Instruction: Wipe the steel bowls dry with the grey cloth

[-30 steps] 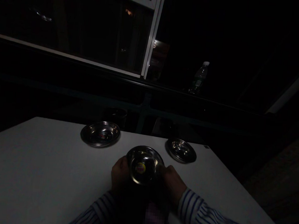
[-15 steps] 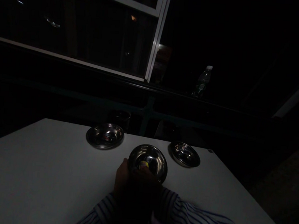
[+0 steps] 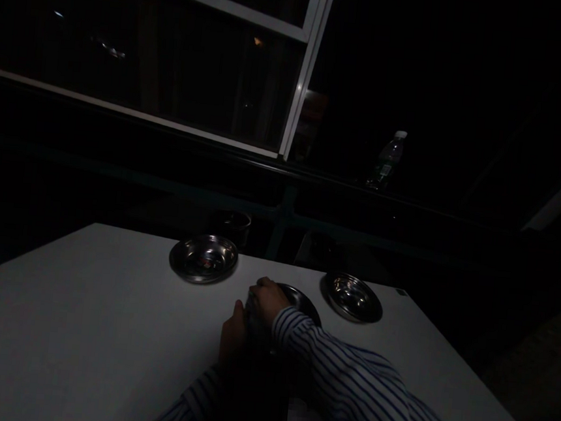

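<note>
Reaching farther across since the earlier frame, the right grip (image 3: 268, 301) is now at the far left of the middle bowl (image 3: 302, 301), fingers bent. The left grip (image 3: 233, 334) is by its near left side; darkness hides whether either is clamped. Left bowl (image 3: 203, 259) and right bowl (image 3: 353, 297) rest farther back on the white surface (image 3: 79, 324), a bottle (image 3: 387, 161) beyond.

On my feed I make out a flat white table (image 3: 79, 324), its far edge bearing a round, shiny metal left dish (image 3: 203, 263) and a similar right dish (image 3: 354, 300), well apart, both upright.
</note>
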Available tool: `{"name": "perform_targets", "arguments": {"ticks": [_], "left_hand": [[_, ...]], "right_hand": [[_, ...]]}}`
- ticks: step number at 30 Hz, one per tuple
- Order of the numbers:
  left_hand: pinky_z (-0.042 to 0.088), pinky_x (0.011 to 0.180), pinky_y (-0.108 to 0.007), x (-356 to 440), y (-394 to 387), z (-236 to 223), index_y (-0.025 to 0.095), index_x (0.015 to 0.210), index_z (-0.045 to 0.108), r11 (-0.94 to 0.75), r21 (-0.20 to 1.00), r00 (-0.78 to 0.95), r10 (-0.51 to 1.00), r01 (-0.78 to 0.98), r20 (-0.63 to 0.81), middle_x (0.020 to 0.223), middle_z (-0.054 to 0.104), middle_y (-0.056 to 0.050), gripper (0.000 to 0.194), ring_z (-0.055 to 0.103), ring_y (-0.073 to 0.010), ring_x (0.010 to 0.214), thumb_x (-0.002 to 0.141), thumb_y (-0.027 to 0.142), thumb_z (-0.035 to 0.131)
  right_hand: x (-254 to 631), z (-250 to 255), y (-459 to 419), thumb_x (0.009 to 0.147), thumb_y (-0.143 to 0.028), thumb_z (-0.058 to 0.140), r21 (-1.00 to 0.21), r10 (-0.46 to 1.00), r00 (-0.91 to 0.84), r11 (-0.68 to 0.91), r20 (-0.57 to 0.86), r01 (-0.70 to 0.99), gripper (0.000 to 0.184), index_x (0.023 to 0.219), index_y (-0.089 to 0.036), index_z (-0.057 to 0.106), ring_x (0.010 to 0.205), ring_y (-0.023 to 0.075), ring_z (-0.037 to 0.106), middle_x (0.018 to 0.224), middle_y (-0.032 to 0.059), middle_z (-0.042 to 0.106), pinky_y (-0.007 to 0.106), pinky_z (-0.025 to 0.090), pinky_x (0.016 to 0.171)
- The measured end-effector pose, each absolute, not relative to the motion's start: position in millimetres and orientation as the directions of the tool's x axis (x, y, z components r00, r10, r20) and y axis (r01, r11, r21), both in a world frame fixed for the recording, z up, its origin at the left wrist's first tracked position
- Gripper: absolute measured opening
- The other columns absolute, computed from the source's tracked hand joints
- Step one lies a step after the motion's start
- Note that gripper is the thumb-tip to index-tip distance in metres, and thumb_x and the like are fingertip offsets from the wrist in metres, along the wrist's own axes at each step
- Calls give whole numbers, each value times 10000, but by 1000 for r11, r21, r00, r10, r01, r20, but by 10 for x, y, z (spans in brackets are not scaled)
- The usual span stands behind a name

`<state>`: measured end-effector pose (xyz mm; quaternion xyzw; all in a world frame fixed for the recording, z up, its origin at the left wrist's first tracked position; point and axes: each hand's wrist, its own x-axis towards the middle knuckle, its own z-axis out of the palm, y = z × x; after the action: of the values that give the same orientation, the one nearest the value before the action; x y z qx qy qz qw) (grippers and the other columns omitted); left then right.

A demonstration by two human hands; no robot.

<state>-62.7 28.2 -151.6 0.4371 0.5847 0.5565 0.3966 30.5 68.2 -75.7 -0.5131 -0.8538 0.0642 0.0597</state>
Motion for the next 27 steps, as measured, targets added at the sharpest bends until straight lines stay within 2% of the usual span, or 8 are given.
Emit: {"name": "perform_targets", "arguments": {"ticks": [3, 7, 9, 12, 16, 21, 27], "left_hand": [[432, 645, -315, -631, 280, -1451, 112, 996, 611, 119, 992, -292, 950, 30, -105, 712, 702, -144, 343, 652, -281, 746, 704, 284, 561], [446, 714, -299, -628, 270, -1388, 125, 1038, 607, 197, 977, -262, 942, -83, -212, 856, 702, -143, 363, 636, -267, 874, 728, 311, 573], [464, 690, -304, -609, 268, -1365, 133, 1039, 616, 223, 961, -220, 941, -165, -256, 838, 698, -128, 366, 645, -248, 830, 788, 370, 495], [484, 591, -330, -563, 264, -1329, 121, 1137, 566, 265, 921, -150, 937, -287, -317, 712, 672, -103, 489, 651, -230, 676, 851, 449, 344], [493, 553, -332, -518, 237, -1284, 77, 1281, 408, 302, 871, -105, 924, -387, -367, 724, 650, -106, 563, 640, -204, 626, 855, 441, 349], [502, 578, -322, -508, 190, -1292, 95, 1204, 466, 278, 853, -106, 928, -442, -357, 805, 650, -125, 497, 633, -189, 672, 831, 422, 426], [507, 593, -326, -510, 134, -1341, 116, 993, 563, 232, 895, -142, 942, -382, -305, 801, 646, -110, 342, 624, -198, 702, 775, 375, 521]], "right_hand": [[365, -739, 872, 863, -225, 517, -242, 908, -413, 417, 71, 876, 154, 932, -117, 602, 1021, 191, 532, 1081, 76, 575, 398, 435, 871], [548, -617, 1041, 858, -199, 525, -424, 918, -355, 396, 175, 815, 142, 945, -125, 610, 1044, 185, 534, 1075, 71, 596, 416, 402, 929], [679, -533, 1060, 850, -156, 520, -542, 922, -307, 387, 236, 746, 157, 972, -128, 614, 1062, 177, 533, 1085, 68, 607, 410, 385, 954], [904, -439, 1011, 837, -137, 487, -724, 938, -190, 345, 290, 597, 208, 983, -132, 635, 1055, 155, 551, 1080, 66, 634, 350, 385, 966], [1225, -442, 831, 777, -263, 523, -907, 966, 17, 237, 259, 348, 264, 975, -149, 656, 975, 182, 602, 998, 66, 675, 333, 443, 893], [1582, -600, 469, 604, -433, 666, -987, 964, 211, 156, 160, 36, 445, 964, -173, 646, 855, 220, 638, 915, 64, 689, 348, 494, 779], [1958, -880, 37, 512, -406, 739, -980, 937, 346, 109, 45, -167, 460, 901, -183, 637, 794, 214, 642, 816, 44, 691, 336, 495, 745]]}}
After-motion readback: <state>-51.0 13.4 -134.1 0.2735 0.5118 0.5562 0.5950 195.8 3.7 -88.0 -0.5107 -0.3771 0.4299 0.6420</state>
